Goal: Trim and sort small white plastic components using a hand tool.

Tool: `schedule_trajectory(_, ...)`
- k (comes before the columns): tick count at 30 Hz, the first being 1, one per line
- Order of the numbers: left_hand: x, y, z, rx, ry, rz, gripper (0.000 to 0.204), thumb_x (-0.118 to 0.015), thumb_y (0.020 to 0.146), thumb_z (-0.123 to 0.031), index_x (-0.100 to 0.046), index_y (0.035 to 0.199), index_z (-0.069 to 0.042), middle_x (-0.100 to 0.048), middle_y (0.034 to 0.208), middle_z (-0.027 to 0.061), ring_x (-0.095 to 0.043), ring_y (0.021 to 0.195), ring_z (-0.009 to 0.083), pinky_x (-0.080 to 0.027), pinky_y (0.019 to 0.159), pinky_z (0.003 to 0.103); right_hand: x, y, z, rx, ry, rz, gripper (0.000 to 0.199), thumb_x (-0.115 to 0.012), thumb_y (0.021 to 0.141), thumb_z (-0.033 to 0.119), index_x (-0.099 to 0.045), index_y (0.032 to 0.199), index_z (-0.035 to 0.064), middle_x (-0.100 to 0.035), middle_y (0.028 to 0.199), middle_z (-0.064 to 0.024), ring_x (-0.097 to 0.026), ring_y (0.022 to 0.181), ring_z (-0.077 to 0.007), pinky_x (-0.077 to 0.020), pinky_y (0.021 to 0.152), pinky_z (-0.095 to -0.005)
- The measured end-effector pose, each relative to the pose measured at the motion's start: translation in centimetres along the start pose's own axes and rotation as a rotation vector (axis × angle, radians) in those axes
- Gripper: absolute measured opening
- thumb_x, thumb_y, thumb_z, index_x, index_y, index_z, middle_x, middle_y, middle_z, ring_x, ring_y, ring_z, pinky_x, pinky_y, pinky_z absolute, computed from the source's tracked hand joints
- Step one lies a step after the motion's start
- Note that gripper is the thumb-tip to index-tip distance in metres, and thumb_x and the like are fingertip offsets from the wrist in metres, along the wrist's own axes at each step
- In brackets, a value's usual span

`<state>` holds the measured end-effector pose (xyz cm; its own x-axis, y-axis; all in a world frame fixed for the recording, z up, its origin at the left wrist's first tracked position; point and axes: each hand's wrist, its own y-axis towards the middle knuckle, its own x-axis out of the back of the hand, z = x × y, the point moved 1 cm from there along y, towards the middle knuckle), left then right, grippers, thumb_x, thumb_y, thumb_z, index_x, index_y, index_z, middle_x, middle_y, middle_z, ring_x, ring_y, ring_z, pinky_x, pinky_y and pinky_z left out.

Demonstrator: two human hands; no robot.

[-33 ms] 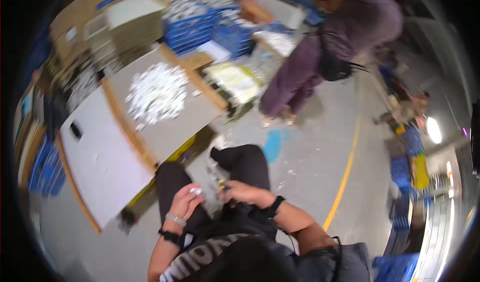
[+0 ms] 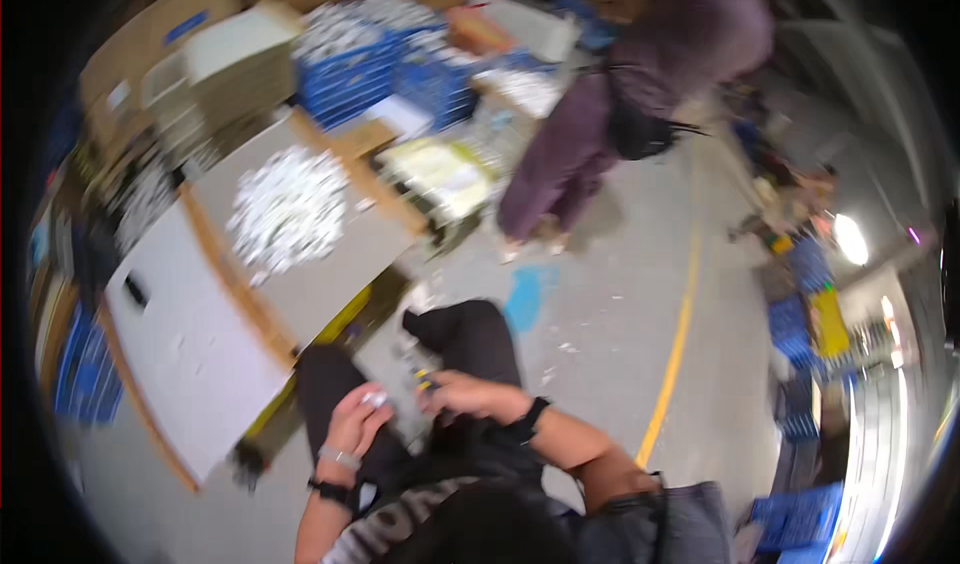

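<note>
Left hand (image 2: 355,424) fingers closed around a small white piece (image 2: 375,399), held over the lap, above the left knee in dark trousers. Right hand (image 2: 470,396) just beside it, fingers curled on a small dark part with a yellow spot (image 2: 425,377); too blurred to name either item. Both hands near each other, not clearly touching.

Handling call: both pieces look light, small and rigid, so easy to drop or flick away. Pinch at the fingertips across the widest faces and keep them over the lap.

Around: low tabletop (image 2: 330,254) on the person's left front, with a heap of small white pieces (image 2: 290,209) at its middle. White board (image 2: 190,354) lies along its near-left edge, a small dark object (image 2: 135,289) on it. Blue crates (image 2: 370,69) beyond the far edge. Another person in purple (image 2: 620,104) stands on the grey floor (image 2: 610,294), past a yellow line (image 2: 678,339).

Versus the earlier frame: no visible change; hands, grip and the standing person are all in the same places.
</note>
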<state>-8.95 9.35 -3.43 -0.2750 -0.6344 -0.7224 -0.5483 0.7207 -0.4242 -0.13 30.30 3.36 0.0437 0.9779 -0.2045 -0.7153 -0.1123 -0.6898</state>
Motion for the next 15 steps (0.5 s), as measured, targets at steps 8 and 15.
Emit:
schedule_trajectory(8, 0.7, -1.2, -0.1, -0.041, -0.035, 0.024, 0.024, -0.047, 0.091, -0.003, -0.054, 0.114, -0.001, -0.064, 0.092, 0.0141, -0.064, 0.075, 0.0205, -0.058, 0.067, 0.034, -3.6, -3.1, 4.5, 0.332, -0.12, -0.016, 0.033, -0.054, 0.074, 0.003, -0.05, 0.107, 0.0036, -0.05, 0.087, -0.0005, -0.048, 0.069, -0.009, -0.0417, 0.055, -0.0255)
schedule_trajectory(15, 0.5, -0.6, -0.2, -0.036, -0.048, 0.027, 0.019, -0.049, 0.09, -0.002, -0.055, 0.108, 0.0, -0.064, 0.086, 0.0138, -0.065, 0.072, 0.0222, -0.058, 0.067, 0.035, -2.5, -0.4, 2.0, 0.272, 0.147, 0.099, 0.021, -0.054, 0.077, 0.007, -0.05, 0.098, 0.0044, -0.05, 0.071, -0.0002, -0.048, 0.056, -0.0101, -0.0395, 0.051, -0.0246)
